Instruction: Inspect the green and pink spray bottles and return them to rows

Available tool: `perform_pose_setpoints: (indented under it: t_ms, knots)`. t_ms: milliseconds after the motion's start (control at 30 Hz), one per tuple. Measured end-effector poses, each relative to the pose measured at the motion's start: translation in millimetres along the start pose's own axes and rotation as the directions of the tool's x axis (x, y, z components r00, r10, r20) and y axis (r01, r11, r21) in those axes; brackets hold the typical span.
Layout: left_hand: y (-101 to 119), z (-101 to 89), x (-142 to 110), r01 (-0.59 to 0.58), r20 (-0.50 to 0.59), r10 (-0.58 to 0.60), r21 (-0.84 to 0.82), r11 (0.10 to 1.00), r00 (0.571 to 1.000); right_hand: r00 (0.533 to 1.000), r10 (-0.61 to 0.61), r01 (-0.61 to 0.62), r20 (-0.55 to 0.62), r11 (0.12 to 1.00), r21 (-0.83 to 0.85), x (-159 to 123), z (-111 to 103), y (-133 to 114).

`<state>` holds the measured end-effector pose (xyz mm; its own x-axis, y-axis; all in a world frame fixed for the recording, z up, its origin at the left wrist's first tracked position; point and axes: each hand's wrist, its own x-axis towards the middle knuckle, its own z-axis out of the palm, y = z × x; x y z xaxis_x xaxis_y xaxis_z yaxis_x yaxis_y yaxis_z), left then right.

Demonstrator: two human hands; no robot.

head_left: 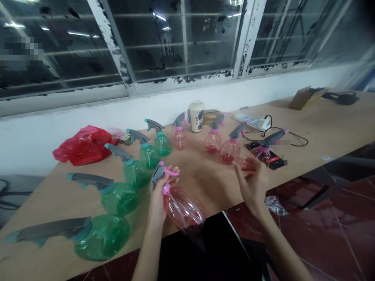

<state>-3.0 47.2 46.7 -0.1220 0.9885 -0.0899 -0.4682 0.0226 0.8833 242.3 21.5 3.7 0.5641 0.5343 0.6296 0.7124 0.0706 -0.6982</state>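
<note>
My left hand grips a pink spray bottle round its neck and grey head. Its pink trigger points right over my fingers, and the clear body tilts down past the table's front edge. My right hand is curved round the body of another pink spray bottle, the rightmost one. That bottle has a grey head, and my hand hides much of it. Beyond stand more pink bottles, among them one just left of my right hand. Several green spray bottles with grey heads, such as the nearest one, curve along the left.
A dark phone lies behind my right hand. Farther back are a paper cup, a small carton and a white power strip with a black cable. A red plastic bag lies at the left, by the wall below the windows.
</note>
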Motion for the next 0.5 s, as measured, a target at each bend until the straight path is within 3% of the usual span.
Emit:
perform_pose_setpoints:
  t_ms: [200,367,500]
  knots:
    - [2,-2.3,-2,0.013,0.01,-0.013,-0.008,1.0,1.0,0.972,0.159,-0.115,0.174,0.964,-0.241,21,47,10]
    - [2,-0.5,0,0.015,0.005,-0.015,0.004,1.0,1.0,0.929,0.313,-0.213,0.2,0.889,-0.404,39,60,21]
    - [1,0.8,1,0.031,0.013,-0.03,-0.013,0.999,0.999,0.918,0.351,-0.236,0.185,0.858,-0.457,50,64,29]
